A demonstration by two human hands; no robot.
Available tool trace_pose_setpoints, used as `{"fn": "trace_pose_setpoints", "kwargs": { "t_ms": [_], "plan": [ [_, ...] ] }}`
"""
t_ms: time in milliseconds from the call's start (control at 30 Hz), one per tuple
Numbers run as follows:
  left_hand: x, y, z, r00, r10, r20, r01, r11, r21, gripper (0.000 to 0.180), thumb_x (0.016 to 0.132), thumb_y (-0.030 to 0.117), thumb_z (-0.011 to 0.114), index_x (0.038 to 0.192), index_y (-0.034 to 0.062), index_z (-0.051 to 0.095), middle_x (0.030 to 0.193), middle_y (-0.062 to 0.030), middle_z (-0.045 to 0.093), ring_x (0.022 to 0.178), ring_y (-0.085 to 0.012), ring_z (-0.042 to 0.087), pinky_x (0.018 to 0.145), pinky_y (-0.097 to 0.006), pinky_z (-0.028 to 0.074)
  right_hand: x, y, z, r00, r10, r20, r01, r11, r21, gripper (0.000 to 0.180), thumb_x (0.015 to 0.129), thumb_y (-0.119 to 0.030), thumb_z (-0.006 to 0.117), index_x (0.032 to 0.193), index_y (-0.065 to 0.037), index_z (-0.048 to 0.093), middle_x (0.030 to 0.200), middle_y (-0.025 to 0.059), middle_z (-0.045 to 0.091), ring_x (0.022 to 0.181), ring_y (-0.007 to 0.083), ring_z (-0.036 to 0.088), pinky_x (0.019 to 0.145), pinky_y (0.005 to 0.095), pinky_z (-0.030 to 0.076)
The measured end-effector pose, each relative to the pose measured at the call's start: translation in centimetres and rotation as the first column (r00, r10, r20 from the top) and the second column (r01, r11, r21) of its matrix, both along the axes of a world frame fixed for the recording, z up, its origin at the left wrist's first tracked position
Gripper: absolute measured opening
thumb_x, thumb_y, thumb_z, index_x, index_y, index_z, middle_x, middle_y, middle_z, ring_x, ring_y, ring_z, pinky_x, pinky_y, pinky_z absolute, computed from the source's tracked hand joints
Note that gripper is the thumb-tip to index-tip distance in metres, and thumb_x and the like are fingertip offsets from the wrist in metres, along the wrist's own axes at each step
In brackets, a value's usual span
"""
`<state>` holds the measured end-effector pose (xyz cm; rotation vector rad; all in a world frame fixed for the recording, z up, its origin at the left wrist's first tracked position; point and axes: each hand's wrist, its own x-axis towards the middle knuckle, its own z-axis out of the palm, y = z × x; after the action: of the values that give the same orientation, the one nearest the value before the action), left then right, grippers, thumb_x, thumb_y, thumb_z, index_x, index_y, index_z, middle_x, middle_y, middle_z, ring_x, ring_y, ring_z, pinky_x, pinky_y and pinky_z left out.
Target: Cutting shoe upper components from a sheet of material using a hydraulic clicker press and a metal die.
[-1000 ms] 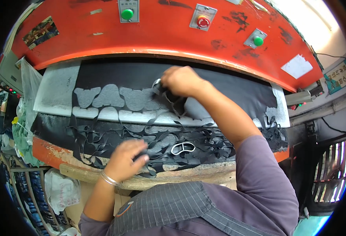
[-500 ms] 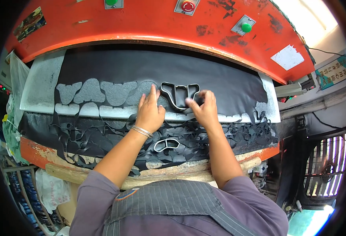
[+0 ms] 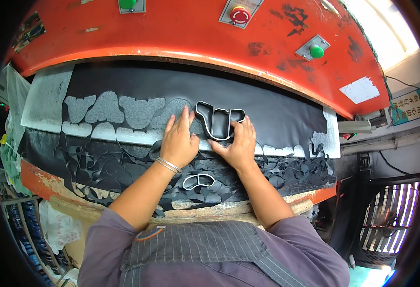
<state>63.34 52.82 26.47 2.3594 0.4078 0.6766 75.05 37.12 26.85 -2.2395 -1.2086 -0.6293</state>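
A metal cutting die (image 3: 222,125) with thin walls and inner dividers lies on a sheet of black leather (image 3: 138,79). My right hand (image 3: 237,146) grips its lower right side, the thumb along the near edge and the fingers at the right wall. Left of the die, my left hand (image 3: 179,146) lies flat with fingers stretched forward, fingertips beside a cut-out gap and close to the die's left wall. Several rounded gaps in the leather show the grey speckled cutting board (image 3: 142,114) beneath.
A smaller curved die (image 3: 198,182) rests on tangled leather offcuts (image 3: 124,165) nearer to me. Beyond the sheet rises an orange machine beam (image 3: 181,33) with a red button (image 3: 240,16) and green buttons (image 3: 316,51). A wooden rail (image 3: 219,218) runs along the near edge.
My right hand has come down and closer around the die's near right corner. The die has turned slightly. My left hand stays flat beside it, and the whole view has shifted a little.
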Motion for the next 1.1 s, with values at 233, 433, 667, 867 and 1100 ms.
{"fn": "trace_pose_setpoints", "kwargs": {
  "t_ms": [233, 433, 667, 867, 1100],
  "plan": [
    [-0.7, 1.8, -0.1, 0.998, 0.043, 0.036, -0.035, 0.978, -0.205, 0.069, 0.08, 0.009, 0.056, 0.141, -0.0077, 0.029, 0.132, -0.0194, 0.055, 0.126, -0.0309, 0.049, 0.11, -0.041, 0.032, -0.2, -0.9, 0.8, 0.996, -0.051, -0.07, 0.047, 0.997, -0.056, 0.092, 0.062, -0.055, 0.081, 0.128, 0.0, 0.047, 0.131, 0.0367, 0.044, 0.127, 0.0491, 0.04, 0.105, 0.0537, 0.033],
    [-2.6, 9.0, 10.2, 0.798, 0.312, 0.516, -0.362, 0.932, -0.004, 0.017, 0.094, 0.019, 0.056, 0.092, 0.0055, 0.067, 0.085, -0.0079, 0.064, 0.082, -0.0237, 0.058, 0.076, -0.035, 0.046, 6.7, -2.3, 12.2, 0.981, -0.087, 0.176, -0.029, 0.822, 0.569, 0.059, 0.092, -0.028, 0.059, 0.14, -0.001, 0.038, 0.15, 0.025, 0.027, 0.14, 0.0404, 0.025, 0.112, 0.0494, 0.021],
    [-6.2, 12.0, 19.3, 0.882, 0.296, 0.367, -0.383, 0.903, 0.193, 0.029, 0.095, 0.02, 0.053, 0.072, 0.0015, 0.052, 0.07, -0.014, 0.053, 0.068, -0.0324, 0.05, 0.064, -0.041, 0.04, 9.6, -1.8, 17.3, 0.879, -0.439, 0.186, 0.357, 0.864, 0.356, 0.07, 0.092, -0.039, 0.058, 0.148, -0.009, 0.028, 0.157, 0.022, 0.002, 0.144, 0.0406, 0.007, 0.113, 0.0566, 0.011],
    [-14.6, -0.9, 13.7, 0.987, -0.045, -0.154, 0.022, 0.989, -0.148, 0.027, 0.087, 0.025, 0.06, 0.071, 0.004, 0.06, 0.075, -0.0162, 0.06, 0.072, -0.0362, 0.057, 0.062, -0.044, 0.046, -6.3, -7.2, 12.6, 0.824, 0.328, -0.462, -0.399, 0.915, -0.061, 0.06, 0.076, -0.039, 0.074, 0.12, -0.001, 0.057, 0.12, 0.0198, 0.059, 0.112, 0.0355, 0.055, 0.099, 0.048, 0.038],
    [-19.6, -10.3, 10.7, 0.941, -0.091, -0.325, 0.077, 0.995, -0.057, 0.019, 0.084, 0.024, 0.061, 0.078, 0.0077, 0.067, 0.081, -0.0093, 0.062, 0.083, -0.0295, 0.059, 0.075, -0.042, 0.048, -16.7, -10.5, 10.2, 0.771, 0.357, -0.528, -0.583, 0.729, -0.358, 0.059, 0.064, -0.031, 0.08, 0.113, -0.004, 0.059, 0.1, 0.0115, 0.062, 0.096, 0.0291, 0.058, 0.083, 0.0385, 0.048]
  ]
}}
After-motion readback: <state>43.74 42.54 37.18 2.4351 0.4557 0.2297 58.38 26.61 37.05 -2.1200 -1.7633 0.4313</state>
